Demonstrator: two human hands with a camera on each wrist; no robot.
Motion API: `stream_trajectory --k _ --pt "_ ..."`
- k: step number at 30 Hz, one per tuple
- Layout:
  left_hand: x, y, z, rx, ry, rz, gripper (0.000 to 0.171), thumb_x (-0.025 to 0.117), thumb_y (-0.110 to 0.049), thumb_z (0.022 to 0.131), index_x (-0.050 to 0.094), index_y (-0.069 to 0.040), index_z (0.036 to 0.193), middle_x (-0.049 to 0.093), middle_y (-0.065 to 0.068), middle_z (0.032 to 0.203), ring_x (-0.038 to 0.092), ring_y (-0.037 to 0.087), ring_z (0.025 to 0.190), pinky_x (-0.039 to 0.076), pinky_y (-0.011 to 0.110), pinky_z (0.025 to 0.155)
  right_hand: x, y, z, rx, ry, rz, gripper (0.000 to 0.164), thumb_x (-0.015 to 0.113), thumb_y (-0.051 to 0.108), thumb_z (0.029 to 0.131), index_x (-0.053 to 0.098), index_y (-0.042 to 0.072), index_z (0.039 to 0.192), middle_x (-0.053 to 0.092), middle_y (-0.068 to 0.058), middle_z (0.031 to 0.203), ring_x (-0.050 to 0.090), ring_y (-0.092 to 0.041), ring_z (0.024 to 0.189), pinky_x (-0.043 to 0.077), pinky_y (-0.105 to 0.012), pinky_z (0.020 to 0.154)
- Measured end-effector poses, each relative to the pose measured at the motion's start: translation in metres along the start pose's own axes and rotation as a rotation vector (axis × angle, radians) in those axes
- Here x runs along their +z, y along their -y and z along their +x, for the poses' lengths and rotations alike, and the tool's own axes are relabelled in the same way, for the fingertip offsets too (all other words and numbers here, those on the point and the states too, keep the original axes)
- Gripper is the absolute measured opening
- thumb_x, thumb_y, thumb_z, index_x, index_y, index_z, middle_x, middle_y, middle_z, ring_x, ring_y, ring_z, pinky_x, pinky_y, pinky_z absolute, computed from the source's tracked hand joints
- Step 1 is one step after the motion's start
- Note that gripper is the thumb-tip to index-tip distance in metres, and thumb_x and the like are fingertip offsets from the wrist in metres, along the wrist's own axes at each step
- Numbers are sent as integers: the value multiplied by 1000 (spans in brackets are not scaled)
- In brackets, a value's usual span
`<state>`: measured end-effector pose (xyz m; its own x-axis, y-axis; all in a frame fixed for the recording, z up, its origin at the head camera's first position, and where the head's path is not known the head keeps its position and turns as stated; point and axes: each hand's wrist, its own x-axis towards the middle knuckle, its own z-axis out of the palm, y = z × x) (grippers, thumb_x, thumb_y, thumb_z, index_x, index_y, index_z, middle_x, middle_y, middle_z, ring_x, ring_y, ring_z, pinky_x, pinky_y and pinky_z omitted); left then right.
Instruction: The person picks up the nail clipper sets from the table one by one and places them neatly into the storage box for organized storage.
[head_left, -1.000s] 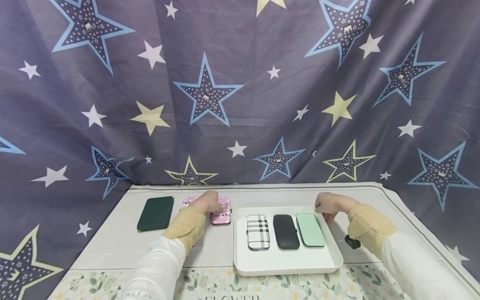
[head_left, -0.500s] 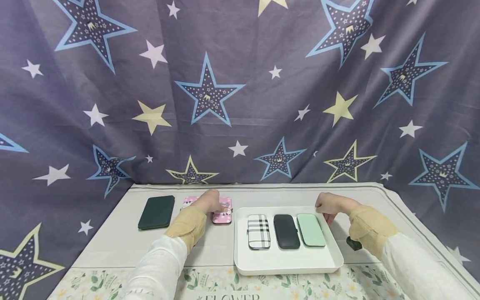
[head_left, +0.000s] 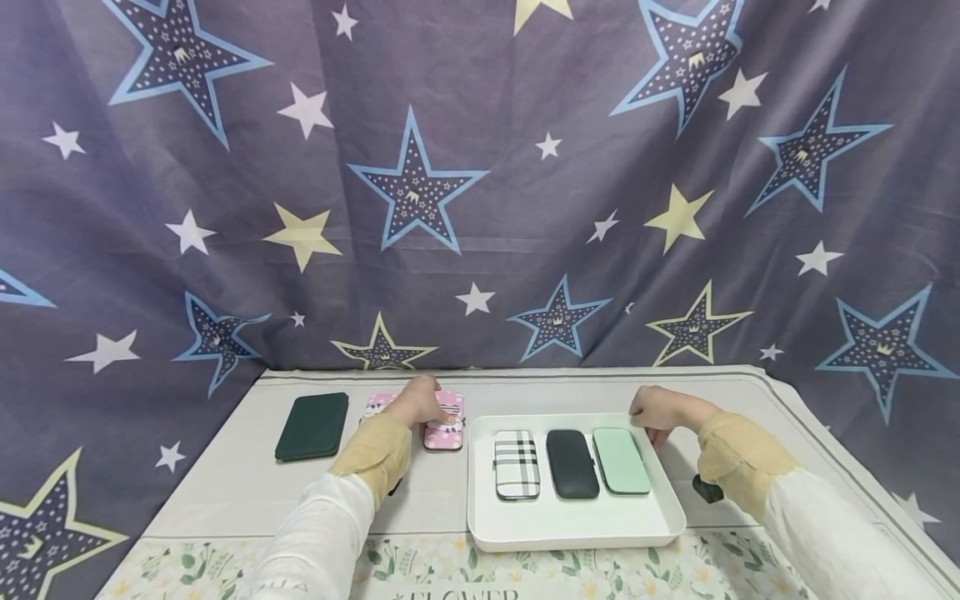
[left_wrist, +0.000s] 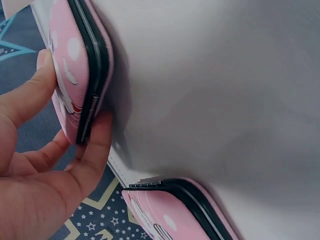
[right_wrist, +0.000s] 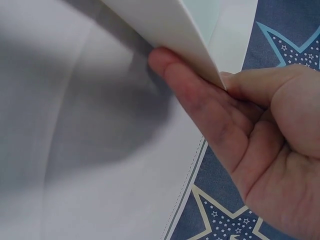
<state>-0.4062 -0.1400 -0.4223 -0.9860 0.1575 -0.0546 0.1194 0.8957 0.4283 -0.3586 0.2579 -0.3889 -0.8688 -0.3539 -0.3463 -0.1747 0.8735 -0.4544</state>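
Observation:
My left hand point(head_left: 417, 403) pinches a pink patterned clasp case point(left_wrist: 75, 85) between thumb and fingers; its dark frame edge shows in the left wrist view. A second pink clasp case point(left_wrist: 170, 212) lies close by, mostly covered by the hand in the head view. With thumb and fingers on either side of the wall, my right hand point(head_left: 660, 408) grips the far right corner of a white tray point(head_left: 573, 530). Inside the tray lie a plaid case point(head_left: 517, 467), a black case point(head_left: 572, 464) and a mint green case point(head_left: 622, 461), side by side.
A dark green flat case point(head_left: 312, 426) lies on the table at the left. The table point(head_left: 225, 492) has a pale cover with a floral front strip point(head_left: 195, 567). A star-patterned curtain point(head_left: 480, 233) hangs directly behind it.

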Motion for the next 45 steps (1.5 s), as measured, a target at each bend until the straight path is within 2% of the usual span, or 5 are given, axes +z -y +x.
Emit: stream_trajectory --k 14,21,28,35,45 --pt "-5 -9 -18 -148 -89 -199 50 83 -8 65 64 1 111 63 19 106 58 19 68 51 28 68 1 -2 3 -8 2 -8 21 48 1 93 68 -1 85 63 -9 59 63 -16 50 58 -31 55" --pt "-2 -7 -17 -153 -134 -279 53 79 -2 63 66 2 113 64 21 112 58 22 81 53 29 73 0 -2 3 2 -4 -14 21 49 1 93 68 -1 87 62 -8 59 63 -16 50 58 -31 55" --pt "2 -4 -16 -229 -163 -445 42 82 -2 63 64 10 100 62 16 90 51 13 54 51 25 51 1 -3 4 13 -7 -18 21 49 2 93 69 -1 87 61 -8 59 63 -15 50 58 -31 55" --pt "3 -3 -16 -235 -167 -529 41 78 4 63 64 11 101 57 9 75 49 11 46 52 27 47 2 -3 3 26 -12 -14 20 50 2 93 69 -1 89 62 -8 60 63 -15 51 58 -31 55" --pt "5 -1 -15 -273 -127 -668 39 74 5 71 61 11 107 57 10 75 55 14 54 53 27 46 2 -1 1 16 -12 13 20 49 1 93 68 -5 94 63 -10 61 64 -17 52 57 -31 55"
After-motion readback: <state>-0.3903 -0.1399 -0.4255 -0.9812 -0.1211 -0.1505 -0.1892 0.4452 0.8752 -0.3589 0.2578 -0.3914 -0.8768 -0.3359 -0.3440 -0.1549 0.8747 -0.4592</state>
